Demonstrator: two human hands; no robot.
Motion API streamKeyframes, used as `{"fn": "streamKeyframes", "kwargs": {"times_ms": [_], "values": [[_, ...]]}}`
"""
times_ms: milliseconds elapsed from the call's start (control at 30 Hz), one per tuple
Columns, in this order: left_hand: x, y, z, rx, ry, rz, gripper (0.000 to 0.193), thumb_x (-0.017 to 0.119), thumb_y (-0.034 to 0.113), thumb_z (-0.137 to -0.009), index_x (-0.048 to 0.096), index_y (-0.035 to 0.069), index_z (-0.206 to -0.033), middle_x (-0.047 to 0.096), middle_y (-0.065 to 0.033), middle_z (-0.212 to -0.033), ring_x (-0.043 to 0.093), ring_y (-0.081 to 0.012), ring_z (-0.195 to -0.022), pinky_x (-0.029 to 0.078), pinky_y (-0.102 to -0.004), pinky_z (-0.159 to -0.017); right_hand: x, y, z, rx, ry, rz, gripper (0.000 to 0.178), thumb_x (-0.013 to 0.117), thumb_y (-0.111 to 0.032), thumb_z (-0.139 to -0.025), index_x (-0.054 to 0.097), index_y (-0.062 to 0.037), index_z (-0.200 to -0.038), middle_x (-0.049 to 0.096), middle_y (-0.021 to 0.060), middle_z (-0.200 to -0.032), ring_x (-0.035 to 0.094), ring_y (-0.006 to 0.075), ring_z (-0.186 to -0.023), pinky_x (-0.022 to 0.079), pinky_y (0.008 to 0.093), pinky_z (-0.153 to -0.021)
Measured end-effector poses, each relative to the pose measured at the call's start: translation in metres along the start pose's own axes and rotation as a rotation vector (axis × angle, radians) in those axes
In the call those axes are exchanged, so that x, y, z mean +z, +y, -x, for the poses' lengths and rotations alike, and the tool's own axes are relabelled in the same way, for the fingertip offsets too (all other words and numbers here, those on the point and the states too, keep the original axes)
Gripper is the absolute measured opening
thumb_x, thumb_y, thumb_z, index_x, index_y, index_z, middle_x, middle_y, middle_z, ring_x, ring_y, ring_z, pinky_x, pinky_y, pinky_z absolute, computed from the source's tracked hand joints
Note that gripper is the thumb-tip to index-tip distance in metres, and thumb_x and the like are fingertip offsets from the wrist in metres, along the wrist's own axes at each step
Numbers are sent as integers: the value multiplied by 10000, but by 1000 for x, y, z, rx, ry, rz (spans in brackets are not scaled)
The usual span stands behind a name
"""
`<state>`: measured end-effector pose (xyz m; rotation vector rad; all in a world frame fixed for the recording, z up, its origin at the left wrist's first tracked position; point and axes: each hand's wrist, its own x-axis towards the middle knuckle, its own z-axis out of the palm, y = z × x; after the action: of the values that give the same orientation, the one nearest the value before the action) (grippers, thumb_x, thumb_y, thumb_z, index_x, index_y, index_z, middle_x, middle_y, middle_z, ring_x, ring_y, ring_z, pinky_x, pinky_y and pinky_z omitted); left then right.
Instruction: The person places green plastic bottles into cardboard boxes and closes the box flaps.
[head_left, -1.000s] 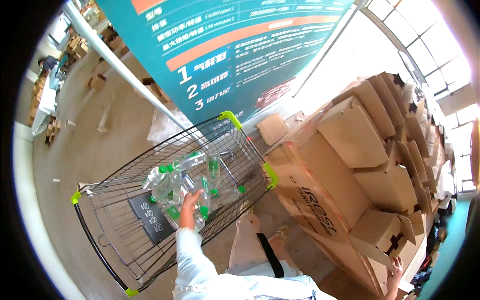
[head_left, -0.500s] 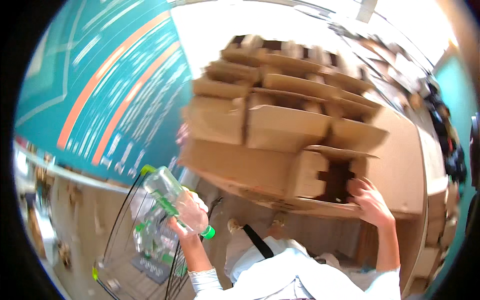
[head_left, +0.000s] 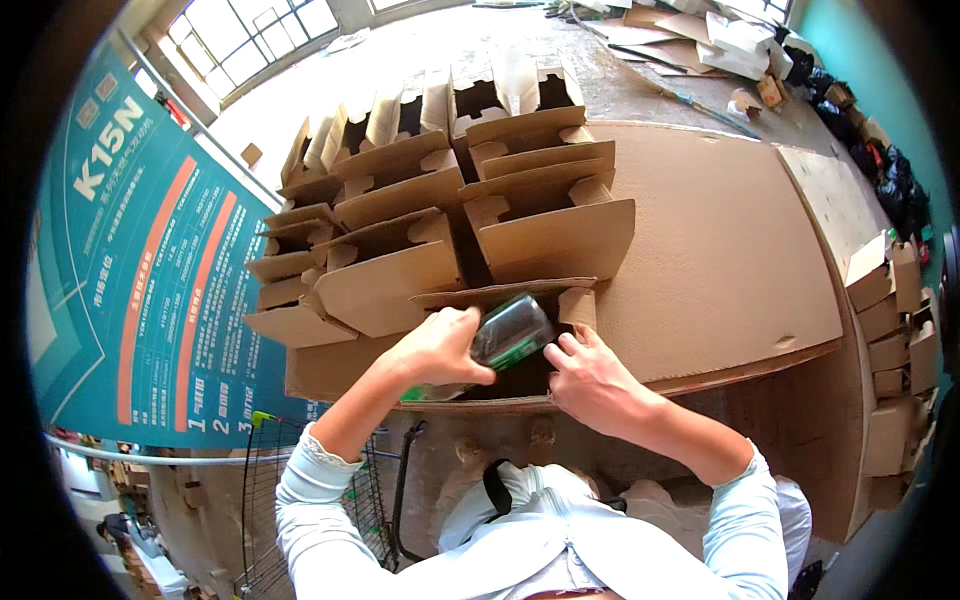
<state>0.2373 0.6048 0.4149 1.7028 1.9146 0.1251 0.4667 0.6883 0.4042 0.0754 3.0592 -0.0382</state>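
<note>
My left hand (head_left: 445,350) is wrapped round a clear bottle (head_left: 515,330) with a green label and a green cap end. The bottle lies tilted over the opening of the nearest cardboard box (head_left: 510,292), its base toward the upper right. At that box's right edge, the fingers of my right hand (head_left: 592,378) are closed on the cardboard flap. How far the bottle reaches into the box is partly hidden by my left hand. Behind it, several open cardboard boxes (head_left: 385,285) stand close together in rows with flaps raised.
A cardboard sheet (head_left: 720,240) covers the table under the boxes. To the left stand a teal printed board (head_left: 180,300) and a black wire cart (head_left: 270,500). Cardboard boxes (head_left: 890,320) pile up at the right, with black bags (head_left: 895,185) beyond.
My left hand has brought the bottle from above the cart, rightward to the nearest box. My right hand stays at that box's right edge. The view has turned.
</note>
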Motion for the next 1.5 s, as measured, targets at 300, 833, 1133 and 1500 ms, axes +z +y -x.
{"fn": "streamKeyframes", "kwargs": {"times_ms": [300, 833, 1133, 1500], "values": [[48, 12, -88, 18, -681, -443, 641, 766, 476, -707, 668, 9, -1135, 666, -187, -1129, 638, -344, -1037, 513, -412, -914, 28, 26, 11, -42, 328, -175, 69, 678, -77, -686, 696, -10, -685, 564, 145, -1008, 503, 315, -1108, 420, 514, -1029], [60, -24, -123, 109, -293, -569, 248, 589, 118, -845, 701, 20, -1043, 688, -202, -1056, 664, -346, -995, 522, -424, -888, 29, 22, -2, 7, 384, -288, 77, 663, -93, -645, 642, -21, -631, 567, 116, -1010, 512, 320, -1157, 437, 458, -1053], [-29, -88, 138, 223, 495, 640, 328, 630, 194, -925, 608, -28, -1165, 681, -155, -1078, 667, -225, -1013, 537, -338, -872, 21, 8, -12, 204, 319, -250, 145, 764, -47, -634, 637, 9, -679, 597, 114, -1023, 550, 324, -1145, 523, 424, -865], [323, -421, 424, -1102, 1026, 1216, 134, 594, 132, -901, 653, 11, -900, 703, -67, -778, 661, -123, -634, 522, -251, -556, -12, -30, -37, 467, -4, -160, 262, 700, -34, -640, 642, 63, -876, 534, 178, -967, 526, 367, -972, 434, 423, -819]]}}
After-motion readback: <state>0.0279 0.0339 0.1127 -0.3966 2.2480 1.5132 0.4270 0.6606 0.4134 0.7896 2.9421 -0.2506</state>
